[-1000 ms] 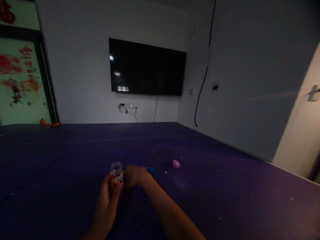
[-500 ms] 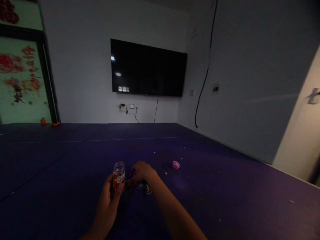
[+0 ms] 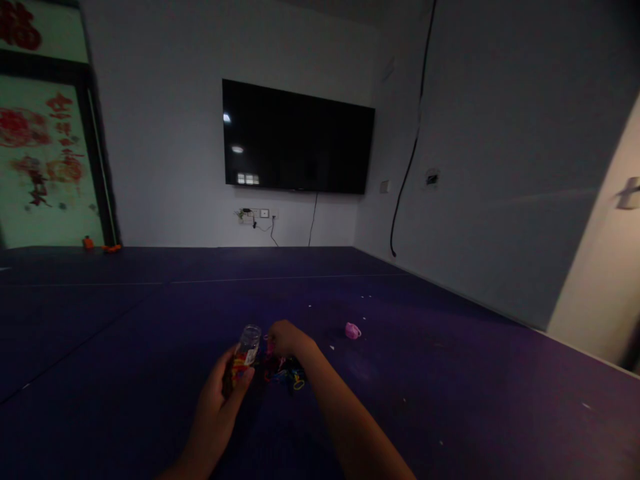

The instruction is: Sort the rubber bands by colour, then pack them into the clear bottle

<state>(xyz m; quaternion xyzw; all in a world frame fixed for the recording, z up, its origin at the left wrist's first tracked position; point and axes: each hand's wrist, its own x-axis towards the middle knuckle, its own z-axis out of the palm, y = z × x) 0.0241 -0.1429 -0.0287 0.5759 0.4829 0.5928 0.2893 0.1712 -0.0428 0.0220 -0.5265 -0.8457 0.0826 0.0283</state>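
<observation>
My left hand (image 3: 220, 397) is closed around a small clear jar (image 3: 245, 353) with a pale label. The jar has an open mouth, leans to the right, and holds red and yellow things in its lower part. Just right of it, my right hand (image 3: 289, 339) bends down with its fingers closed on pink hair ties (image 3: 270, 345); the fingertips are partly hidden. Under and beside that hand lies a pile of colourful hair ties (image 3: 286, 377), blue and dark ones among them, with a yellow loop at its near edge.
A pink lid-like piece with a loop (image 3: 353, 331) lies on the dark purple surface (image 3: 380, 413), right of my hands. Small white scraps are scattered about. Beyond are a wall-mounted television (image 3: 300, 137), a hanging black cable (image 3: 410, 167) and small orange objects (image 3: 111, 249) by the door.
The jar has tilted to the right and moved slightly toward my right hand. My right hand has shifted a little right and up, with pink hair ties now showing at its fingertips.
</observation>
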